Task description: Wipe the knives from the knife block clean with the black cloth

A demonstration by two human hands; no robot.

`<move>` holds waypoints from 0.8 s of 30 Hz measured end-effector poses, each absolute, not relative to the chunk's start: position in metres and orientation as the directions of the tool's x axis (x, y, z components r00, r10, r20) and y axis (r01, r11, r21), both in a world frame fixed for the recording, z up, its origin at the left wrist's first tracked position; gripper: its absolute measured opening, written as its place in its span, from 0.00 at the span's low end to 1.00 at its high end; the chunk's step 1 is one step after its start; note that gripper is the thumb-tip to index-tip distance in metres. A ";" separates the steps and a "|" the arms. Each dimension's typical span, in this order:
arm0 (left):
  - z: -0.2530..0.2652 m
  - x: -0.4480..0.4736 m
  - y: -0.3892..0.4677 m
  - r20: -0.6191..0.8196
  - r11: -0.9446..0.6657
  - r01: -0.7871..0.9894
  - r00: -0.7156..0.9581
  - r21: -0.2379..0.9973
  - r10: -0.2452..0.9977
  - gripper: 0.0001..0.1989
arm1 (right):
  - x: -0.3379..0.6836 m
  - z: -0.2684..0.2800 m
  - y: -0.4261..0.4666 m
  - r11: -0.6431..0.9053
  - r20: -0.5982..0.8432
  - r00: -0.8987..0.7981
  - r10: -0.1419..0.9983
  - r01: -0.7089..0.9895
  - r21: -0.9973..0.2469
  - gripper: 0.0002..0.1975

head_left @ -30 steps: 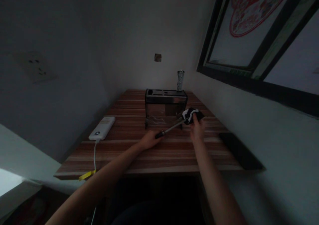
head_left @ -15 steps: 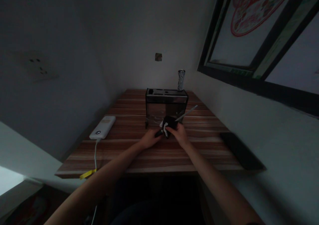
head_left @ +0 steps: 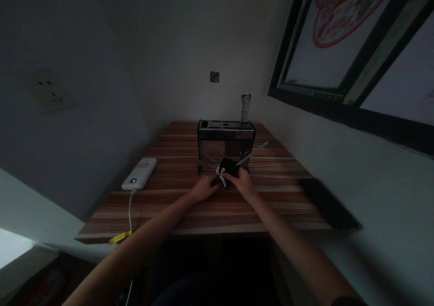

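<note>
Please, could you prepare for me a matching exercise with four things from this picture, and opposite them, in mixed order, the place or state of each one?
Things
1. black-and-white cloth
2. thin rod
3. white power bank
4. flat black slab

Places or states
A. joined to a white cable
B. lying at the right edge of the wooden table
C. held in the right hand
D. held by its dark handle in the left hand

Right pairs: 1-C, 2-D, 3-A, 4-B
</note>
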State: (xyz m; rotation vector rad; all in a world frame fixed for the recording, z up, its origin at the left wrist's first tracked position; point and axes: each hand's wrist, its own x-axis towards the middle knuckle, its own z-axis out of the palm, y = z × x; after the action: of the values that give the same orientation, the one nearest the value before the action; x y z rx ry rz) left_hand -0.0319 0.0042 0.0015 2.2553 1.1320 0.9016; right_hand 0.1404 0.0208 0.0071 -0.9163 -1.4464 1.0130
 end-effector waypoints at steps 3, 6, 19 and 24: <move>0.001 -0.031 0.005 0.360 -0.566 0.524 0.447 0.637 0.819 0.12 | 0.142 0.010 0.021 0.346 0.346 -0.102 0.933 -0.014 -0.938 0.17; 0.002 -0.030 0.004 0.342 -0.553 0.541 0.445 0.634 0.827 0.10 | 0.144 0.013 0.021 0.348 0.351 -0.070 0.934 -0.048 -0.936 0.16; 0.007 -0.029 0.000 0.306 -0.532 0.590 0.445 0.607 0.842 0.13 | 0.169 0.028 0.033 0.426 0.349 0.324 0.879 -0.208 -0.880 0.16; 0.007 -0.028 -0.001 0.274 -0.522 0.601 0.459 0.605 0.845 0.13 | 0.181 0.034 0.038 0.489 0.334 0.515 0.789 -0.199 -0.849 0.17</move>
State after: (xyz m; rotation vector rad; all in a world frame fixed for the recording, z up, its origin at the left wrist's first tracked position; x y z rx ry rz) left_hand -0.0284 -0.0006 0.0074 2.2872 1.2120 0.7783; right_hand 0.1811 0.0382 0.0338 -0.8502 -0.8129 0.6882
